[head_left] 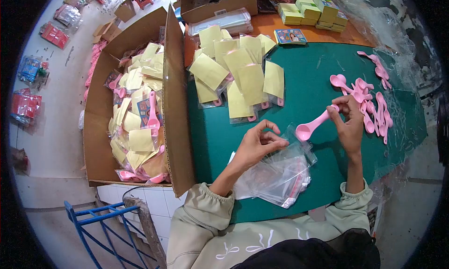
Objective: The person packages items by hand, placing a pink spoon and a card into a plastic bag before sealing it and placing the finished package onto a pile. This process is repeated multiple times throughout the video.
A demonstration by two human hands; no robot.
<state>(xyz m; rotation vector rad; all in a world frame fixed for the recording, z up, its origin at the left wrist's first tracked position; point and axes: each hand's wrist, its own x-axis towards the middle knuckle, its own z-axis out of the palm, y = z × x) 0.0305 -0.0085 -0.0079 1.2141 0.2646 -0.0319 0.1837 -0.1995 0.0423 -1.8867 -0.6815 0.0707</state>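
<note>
Between thumb and fingers, my right hand grips the handle end of a pink measuring spoon, its bowl pointing left. The bowl is close to the top of a clear plastic bag, which my left hand pinches at its edge. Below my left hand lies a stack of clear plastic bags on the green table. Loose pink spoons lie in a heap just beyond my right hand. Whether the spoon's bowl touches the bag is hard to tell.
Packed bags with pale yellow cards are piled at the table's back left. A tall cardboard box full of similar packs stands at left. Card stacks and a printed card pile sit at the back. Crumpled plastic wrap lines the right edge.
</note>
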